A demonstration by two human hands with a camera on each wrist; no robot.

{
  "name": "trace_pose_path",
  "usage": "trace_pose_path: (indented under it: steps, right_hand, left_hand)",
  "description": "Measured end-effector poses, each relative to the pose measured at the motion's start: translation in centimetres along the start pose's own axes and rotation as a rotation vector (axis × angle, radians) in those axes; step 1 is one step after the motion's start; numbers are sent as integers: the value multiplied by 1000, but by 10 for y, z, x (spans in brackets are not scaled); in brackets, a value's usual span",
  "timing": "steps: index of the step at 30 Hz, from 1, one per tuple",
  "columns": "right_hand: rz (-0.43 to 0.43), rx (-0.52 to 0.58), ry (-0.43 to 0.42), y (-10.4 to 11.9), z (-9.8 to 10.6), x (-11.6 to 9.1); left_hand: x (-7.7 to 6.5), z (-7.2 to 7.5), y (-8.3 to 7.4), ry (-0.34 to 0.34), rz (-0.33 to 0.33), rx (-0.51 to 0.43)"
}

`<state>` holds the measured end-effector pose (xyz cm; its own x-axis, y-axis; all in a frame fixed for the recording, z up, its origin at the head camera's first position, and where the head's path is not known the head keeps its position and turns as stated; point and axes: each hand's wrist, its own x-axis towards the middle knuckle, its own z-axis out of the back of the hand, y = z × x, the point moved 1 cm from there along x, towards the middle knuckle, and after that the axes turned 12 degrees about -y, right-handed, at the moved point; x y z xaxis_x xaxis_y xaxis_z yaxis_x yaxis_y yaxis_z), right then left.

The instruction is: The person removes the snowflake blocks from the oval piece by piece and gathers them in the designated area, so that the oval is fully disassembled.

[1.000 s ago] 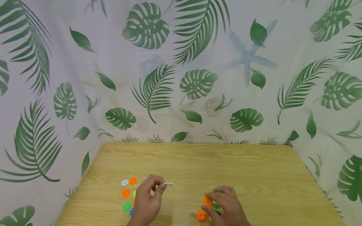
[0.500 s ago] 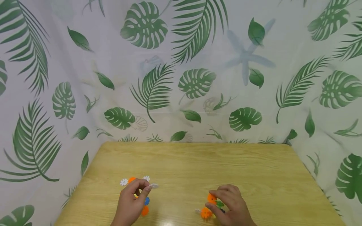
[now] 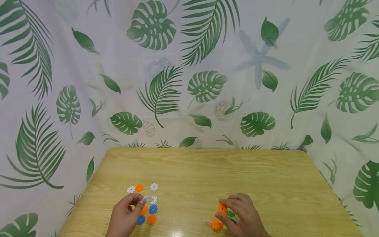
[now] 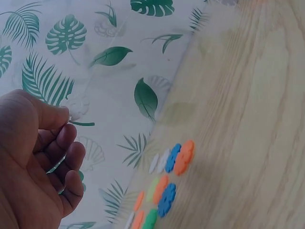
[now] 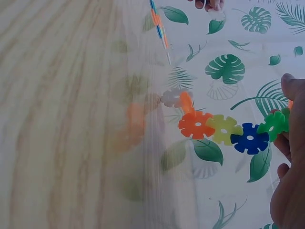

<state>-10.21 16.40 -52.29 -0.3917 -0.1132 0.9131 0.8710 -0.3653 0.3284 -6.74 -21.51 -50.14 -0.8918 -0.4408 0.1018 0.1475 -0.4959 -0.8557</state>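
My left hand (image 3: 125, 212) pinches a white snowflake disc (image 4: 78, 107) between thumb and forefinger, above the rows of loose discs on the left. A chain of interlocked snowflake discs (image 5: 224, 130) hangs from my right hand (image 3: 242, 214), whose thumb and fingers grip it at an orange disc (image 3: 222, 208). In the right wrist view the chain runs from a green disc (image 5: 274, 125) through blue, yellow and orange to a white disc (image 5: 171, 98) at its free end. The right hand covers part of the chain in the head view.
Loose discs lie in rows on the left of the wooden table (image 3: 189, 171): white (image 3: 153, 187), orange (image 3: 139, 188) and blue (image 3: 153, 209) ones among them. My left hand hides some. A leaf-printed cloth (image 3: 207, 49) stands behind the table and along its sides.
My left hand has moved left with the white disc, from mid-table back over the loose discs. The right hand and its chain have shifted slightly right.
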Motion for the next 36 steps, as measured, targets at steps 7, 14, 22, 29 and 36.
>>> trace_pose_path:
  steps: [7,14,22,29,36]
  right_hand:
    - [1,1,6,1,-1,1]
    - [15,10,2,-1,-2,0]
    - [14,20,-1,-2,-3,-3]
    - [11,22,2,-2,-3,-4]
    - [5,26,-3,0,-2,-2]
  left_hand:
    - [6,9,15,-13,35,59]
    - [10,21,37,30,100,182]
    - [12,29,59,85,139,298]
    - [15,34,69,162,156,385]
    - [14,36,74,180,209,395]
